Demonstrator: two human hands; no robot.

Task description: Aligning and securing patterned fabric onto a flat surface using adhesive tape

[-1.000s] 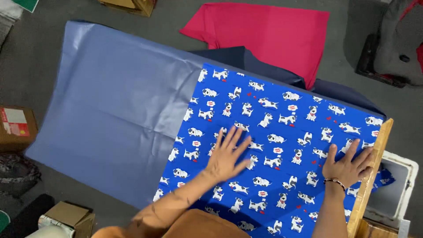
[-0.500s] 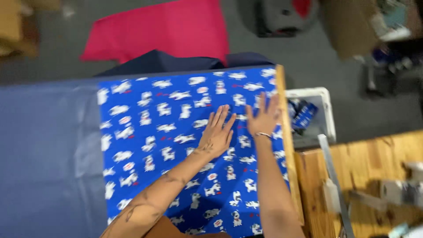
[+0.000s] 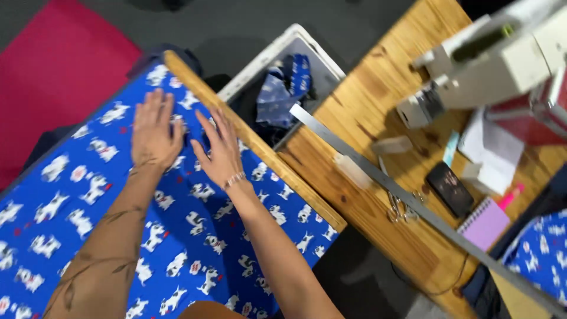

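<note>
Blue dog-print fabric (image 3: 177, 236): woven cloth, matt, smooth, flat under left hand (image 3: 152, 131) and right hand (image 3: 220, 155).
Edge strip (image 3: 254, 142) along fabric: bare wood, matt, visible grain.
Table (image 3: 378, 236) at 3 o'clock: varnished wood, slight sheen.
Long ruler (image 3: 407, 204) on table: metal, brushed grey.
Scissors (image 3: 398, 208): shiny metal.
Phone (image 3: 450, 189): glossy black.
Notebook (image 3: 484, 223): lilac paper, matt.
Bin (image 3: 283, 59) at 12 o'clock: white plastic, smooth; cloth scraps inside.
Red cloth (image 3: 59, 88) at 10 o'clock: matt.
</note>
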